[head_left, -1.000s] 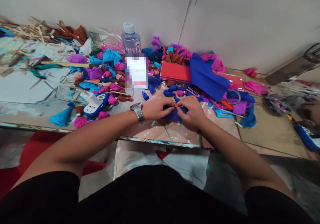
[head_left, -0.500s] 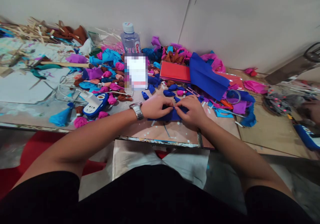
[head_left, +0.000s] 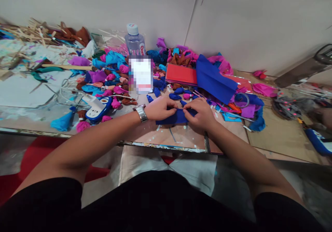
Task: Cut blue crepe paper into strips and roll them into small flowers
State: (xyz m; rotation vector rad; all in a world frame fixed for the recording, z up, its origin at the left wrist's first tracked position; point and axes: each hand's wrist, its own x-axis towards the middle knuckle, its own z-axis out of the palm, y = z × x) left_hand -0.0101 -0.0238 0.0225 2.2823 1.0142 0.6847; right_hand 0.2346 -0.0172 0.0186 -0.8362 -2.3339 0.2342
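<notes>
- Right now I see both hands meeting at the near middle of the table (head_left: 145,135), over a dark blue strip of paper (head_left: 174,118).
- I have the left hand (head_left: 160,108) curled over the strip's left end, fingers bent down and pinching the paper; a metal wristwatch (head_left: 140,112) sits on that wrist.
- I have the right hand (head_left: 201,113) closed on the strip's right end, thumb and fingertips gripping the paper.
- Between the two hands the strip lies low and roughly level, just above or on the table; I cannot tell which.
- Beyond the hands I see small rolled blue pieces (head_left: 175,96) and a pink one (head_left: 187,96) close to the knuckles.
- Further back lies a flat red paper stack (head_left: 181,74), with a large blue sheet (head_left: 212,78) draped beside and partly over it.
- A clear water bottle (head_left: 135,42) with a white cap stands upright near the wall, behind a blurred white rectangle (head_left: 141,74).
- To the left I see a blue and white power strip (head_left: 100,108), near crumpled pink, purple and light blue paper balls.
- At the far left corner there is a heap of wooden sticks (head_left: 31,31).
- A clear tape roll (head_left: 241,100) lies right of the right hand, among blue and purple scraps.
</notes>
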